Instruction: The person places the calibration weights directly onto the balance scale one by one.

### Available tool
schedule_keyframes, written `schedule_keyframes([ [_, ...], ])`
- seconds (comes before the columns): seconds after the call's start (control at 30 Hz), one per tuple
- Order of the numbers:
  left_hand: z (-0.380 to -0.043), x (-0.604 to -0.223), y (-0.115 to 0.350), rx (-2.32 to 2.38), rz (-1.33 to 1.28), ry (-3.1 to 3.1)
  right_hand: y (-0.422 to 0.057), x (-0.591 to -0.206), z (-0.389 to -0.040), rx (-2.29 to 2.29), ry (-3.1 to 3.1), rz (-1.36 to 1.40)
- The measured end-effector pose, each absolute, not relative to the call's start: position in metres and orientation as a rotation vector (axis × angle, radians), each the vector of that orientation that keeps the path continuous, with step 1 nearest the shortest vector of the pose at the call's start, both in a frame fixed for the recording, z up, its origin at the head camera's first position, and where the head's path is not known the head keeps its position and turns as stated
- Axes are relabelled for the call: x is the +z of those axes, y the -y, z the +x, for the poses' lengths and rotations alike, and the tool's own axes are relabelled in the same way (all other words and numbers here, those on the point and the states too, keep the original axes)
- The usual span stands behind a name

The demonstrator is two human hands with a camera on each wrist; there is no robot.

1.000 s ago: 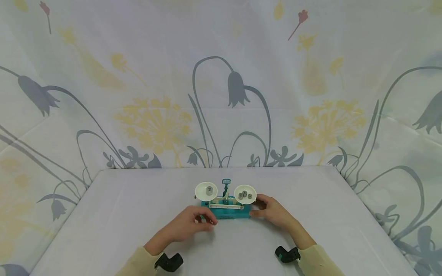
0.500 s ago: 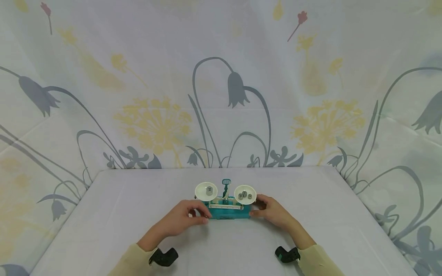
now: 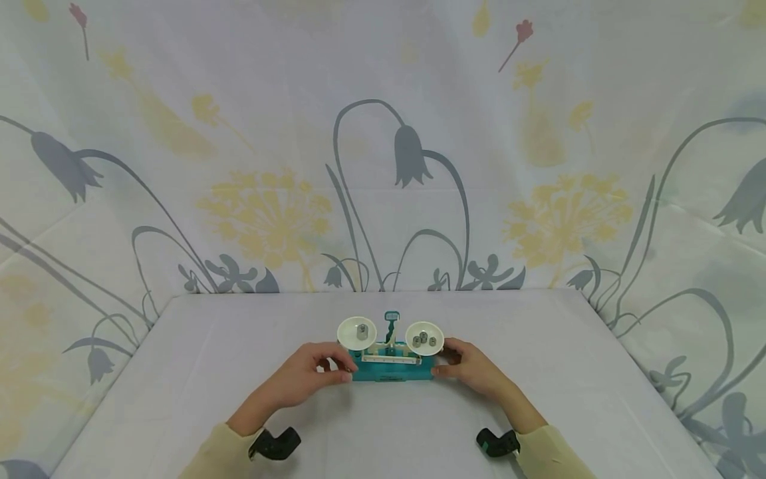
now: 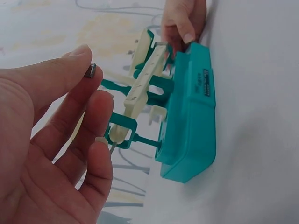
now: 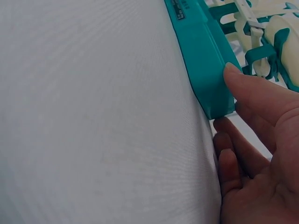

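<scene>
A teal balance scale (image 3: 391,370) with two cream pans stands on the table. One metal weight (image 3: 362,330) sits in the left pan (image 3: 347,339); several smaller ones (image 3: 423,336) lie in the right pan (image 3: 439,344). Beside the base's left end, my left hand (image 3: 293,377) pinches a small grey metal piece (image 4: 91,71) between thumb and index finger, most of it covered by them. My right hand (image 3: 475,368) holds the right end of the teal base (image 5: 205,70), thumb on the front side and fingers round the end and behind.
A white cloth covers the table (image 3: 395,439). Behind its far edge hangs a flower-printed curtain (image 3: 383,219). Black wrist cameras sit on the left wrist (image 3: 276,444) and right wrist (image 3: 498,442).
My left hand has shifted left and slightly away from me, from in front of the scale to beside its left end, still pinching. The right hand and scale have stayed put.
</scene>
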State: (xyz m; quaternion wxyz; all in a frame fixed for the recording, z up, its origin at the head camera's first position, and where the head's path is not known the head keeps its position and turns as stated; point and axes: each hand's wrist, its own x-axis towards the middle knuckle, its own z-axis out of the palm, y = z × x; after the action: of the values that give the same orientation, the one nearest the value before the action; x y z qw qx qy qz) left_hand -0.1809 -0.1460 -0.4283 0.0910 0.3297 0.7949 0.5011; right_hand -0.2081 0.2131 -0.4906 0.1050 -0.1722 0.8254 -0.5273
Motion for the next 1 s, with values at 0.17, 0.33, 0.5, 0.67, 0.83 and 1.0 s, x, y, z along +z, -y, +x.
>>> schedule_keyframes([
  [0.17,-0.182,-0.423,0.151,1.464,0.97,-2.403,-0.214,-0.49,-0.208,-1.553,-2.423,-0.504],
  [0.33,-0.184,-0.418,0.155,1.462,0.982,-2.43,-0.213,-0.489,-0.208,-1.554,-2.419,-0.5],
  [0.5,-0.189,-0.413,0.158,1.468,0.992,-2.449,-0.213,-0.489,-0.208,-1.557,-2.413,-0.498],
  [0.67,-0.193,-0.41,0.16,1.478,1.015,-2.462,-0.214,-0.488,-0.207,-1.577,-2.4,-0.517],
  [0.83,-0.197,-0.405,0.161,1.47,0.985,-2.494,-0.213,-0.487,-0.206,-1.6,-2.382,-0.518],
  [1.0,-0.203,-0.402,0.162,1.451,0.943,-2.527,-0.213,-0.487,-0.206,-1.582,-2.394,-0.513],
])
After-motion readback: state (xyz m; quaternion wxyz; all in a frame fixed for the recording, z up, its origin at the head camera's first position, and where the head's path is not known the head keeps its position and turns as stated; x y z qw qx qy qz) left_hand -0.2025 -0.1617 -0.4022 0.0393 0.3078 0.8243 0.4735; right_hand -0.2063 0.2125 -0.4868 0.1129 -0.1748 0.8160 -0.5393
